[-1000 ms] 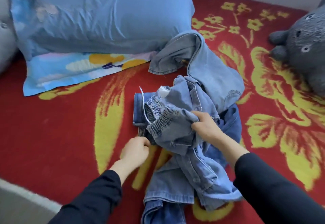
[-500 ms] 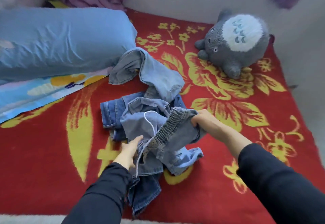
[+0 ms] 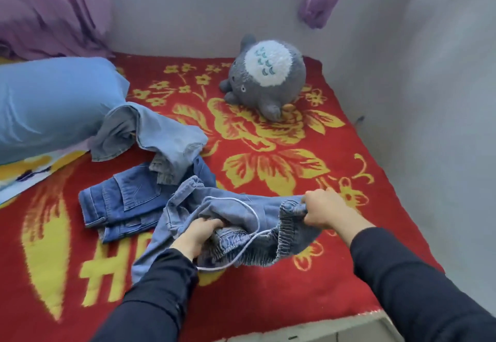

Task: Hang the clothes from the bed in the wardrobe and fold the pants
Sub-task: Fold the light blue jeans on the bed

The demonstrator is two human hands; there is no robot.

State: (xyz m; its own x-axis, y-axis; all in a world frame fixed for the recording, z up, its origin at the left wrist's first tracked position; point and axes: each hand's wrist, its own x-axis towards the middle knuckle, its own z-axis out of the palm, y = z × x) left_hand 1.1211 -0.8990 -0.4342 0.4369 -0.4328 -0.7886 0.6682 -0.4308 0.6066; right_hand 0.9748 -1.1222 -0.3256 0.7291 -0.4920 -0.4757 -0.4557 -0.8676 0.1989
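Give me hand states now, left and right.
Left hand: closed on the jeans near the waistband's left side.
Right hand: closed on the waistband's right end, pulling it taut.

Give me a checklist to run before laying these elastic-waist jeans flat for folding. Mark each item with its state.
1. Right hand grips the waistband of the jeans: ok.
2. Left hand grips the other side of the waistband: ok, fingers dug into the fabric.
3. Waistband pulled straight between the hands: not ok, it sags and bunches.
4. Drawstring tucked away: not ok, it loops loose over the denim.
5. Legs untangled: cannot tell, they are crumpled under the left arm.
6. Free room on the blanket: ok to the near right; the dark jeans and pale jeans crowd the left.
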